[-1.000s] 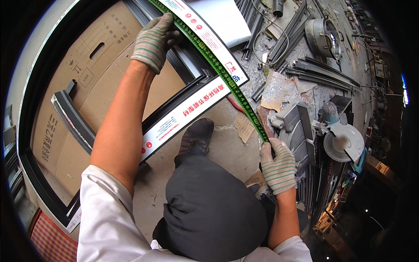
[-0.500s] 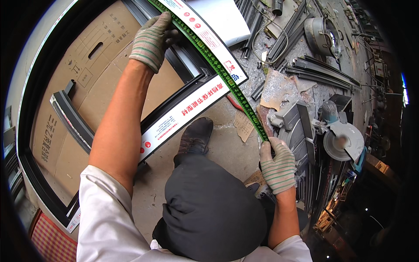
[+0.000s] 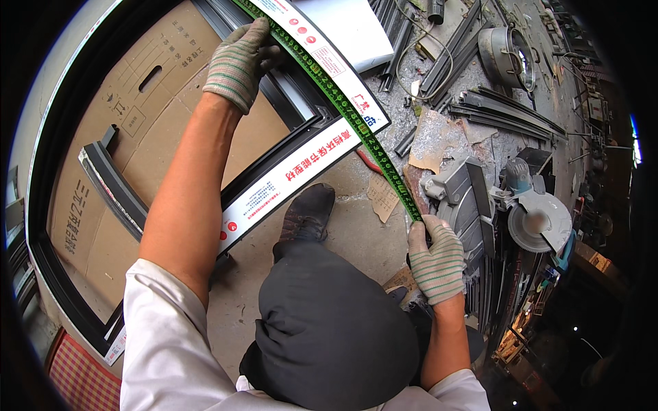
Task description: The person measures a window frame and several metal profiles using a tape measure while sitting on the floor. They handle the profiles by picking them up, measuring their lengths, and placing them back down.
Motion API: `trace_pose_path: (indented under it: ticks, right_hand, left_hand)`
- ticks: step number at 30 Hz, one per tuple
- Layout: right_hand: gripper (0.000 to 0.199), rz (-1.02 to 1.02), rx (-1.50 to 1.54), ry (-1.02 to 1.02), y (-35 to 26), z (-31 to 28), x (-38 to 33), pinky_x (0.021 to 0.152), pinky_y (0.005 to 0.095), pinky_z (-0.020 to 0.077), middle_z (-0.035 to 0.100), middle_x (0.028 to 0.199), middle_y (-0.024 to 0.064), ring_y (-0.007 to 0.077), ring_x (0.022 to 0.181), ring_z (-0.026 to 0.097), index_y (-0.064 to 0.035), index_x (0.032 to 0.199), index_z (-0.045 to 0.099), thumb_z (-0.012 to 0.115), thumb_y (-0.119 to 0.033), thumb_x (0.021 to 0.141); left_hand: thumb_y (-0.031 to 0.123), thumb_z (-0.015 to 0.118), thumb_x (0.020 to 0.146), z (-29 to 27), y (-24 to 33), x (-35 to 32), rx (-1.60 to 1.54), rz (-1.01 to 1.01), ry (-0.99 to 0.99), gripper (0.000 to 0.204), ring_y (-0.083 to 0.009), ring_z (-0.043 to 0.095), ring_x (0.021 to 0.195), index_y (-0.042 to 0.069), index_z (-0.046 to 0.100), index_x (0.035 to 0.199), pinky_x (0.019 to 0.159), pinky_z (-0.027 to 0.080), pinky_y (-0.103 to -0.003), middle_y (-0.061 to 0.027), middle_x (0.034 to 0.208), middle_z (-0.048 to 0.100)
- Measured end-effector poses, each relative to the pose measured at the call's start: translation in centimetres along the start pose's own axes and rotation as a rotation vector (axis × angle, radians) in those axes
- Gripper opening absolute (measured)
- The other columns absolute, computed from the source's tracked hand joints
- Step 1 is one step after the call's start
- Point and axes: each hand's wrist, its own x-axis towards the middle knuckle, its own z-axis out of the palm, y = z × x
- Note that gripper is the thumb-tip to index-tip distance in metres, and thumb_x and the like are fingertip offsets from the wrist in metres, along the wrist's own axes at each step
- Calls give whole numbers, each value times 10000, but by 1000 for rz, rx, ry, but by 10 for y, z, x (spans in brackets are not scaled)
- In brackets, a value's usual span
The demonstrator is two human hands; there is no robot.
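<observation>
A green tape measure (image 3: pixel 340 101) is stretched diagonally along the white-filmed edge of a black metal frame (image 3: pixel 42 205), running past the frame's corner. My left hand (image 3: pixel 236 65), in a striped knit glove, is closed at the tape near the top, its fingertips on the blade's edge. Lower right, beyond the corner, my right hand (image 3: pixel 437 260), gloved alike, grips the tape's near end. The tape's case is mostly hidden in that hand. Both hands are apart, with the blade spanning between them.
Cardboard (image 3: pixel 164 116) lies within the frame, a short dark profile (image 3: pixel 113 181) on it. At right are a circular saw (image 3: pixel 538 222), a metal pot (image 3: pixel 504 58) and stacked profiles (image 3: pixel 507 113). A checkered seat (image 3: pixel 82 377) stands lower left. My shoe (image 3: pixel 306 212) is beside the frame.
</observation>
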Motion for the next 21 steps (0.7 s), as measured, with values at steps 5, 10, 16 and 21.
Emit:
trace_pose_path:
  ticks: [5,10,16,21]
  right_hand:
    - [161,12,0,-14,-1,-1,0,703,439,495,623,824,230,382,742,605,35,969,680,629,-112,930]
    - [162,10,-3,-2,-2,-2,0,710,435,500,630,834,230,380,750,613,35,978,684,631,-110,930]
    - [166,24,3,-11,-2,-1,0,710,433,501,631,836,227,376,752,616,32,991,683,628,-115,937]
    - [146,24,6,-21,-3,-1,0,690,436,490,619,815,214,370,733,601,20,973,678,622,-111,941]
  left_hand:
    - [291,675,991,-3,-1,1,-6,2,-19,357,-108,614,676,-16,593,1155,543,463,-213,-62,899,657]
    - [282,667,996,-1,-1,1,-10,9,-22,373,-110,614,673,-30,580,1183,540,464,-215,-72,909,662]
    - [280,669,995,-2,-1,1,-2,8,-27,383,-113,616,677,-31,572,1198,540,463,-213,-74,908,659]
    - [276,673,992,-5,-4,4,-16,15,-33,394,-116,611,681,-32,563,1211,543,461,-215,-75,928,656]
